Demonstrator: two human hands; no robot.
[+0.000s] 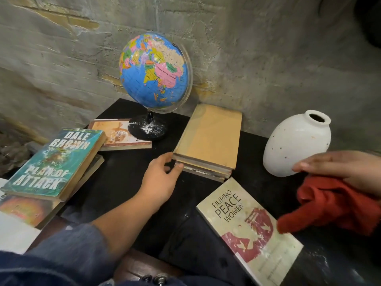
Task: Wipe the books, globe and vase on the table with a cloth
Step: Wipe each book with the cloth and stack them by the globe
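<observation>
My left hand (pixel 162 178) grips the near left corner of a tan hardcover book (pixel 210 137), which lies on top of another book in the middle of the black table (pixel 127 182). Off to the right, my right hand (pixel 346 168) holds a red cloth (pixel 329 205) that hangs beside the white vase (pixel 296 143). A blue globe (pixel 154 71) on a dusty black stand is at the back. The "Filipino Peace Women" book (pixel 247 228) lies at the near right, dusted white. A teal "Plan of Attack" book (pixel 55 162) tops a stack at the left.
A rough grey wall (pixel 268 48) runs close behind the table. Another paperback (pixel 119 135) lies partly under the globe's base. White paper (pixel 14 232) sits at the near left edge. My blue sleeve (pixel 61 250) fills the lower left.
</observation>
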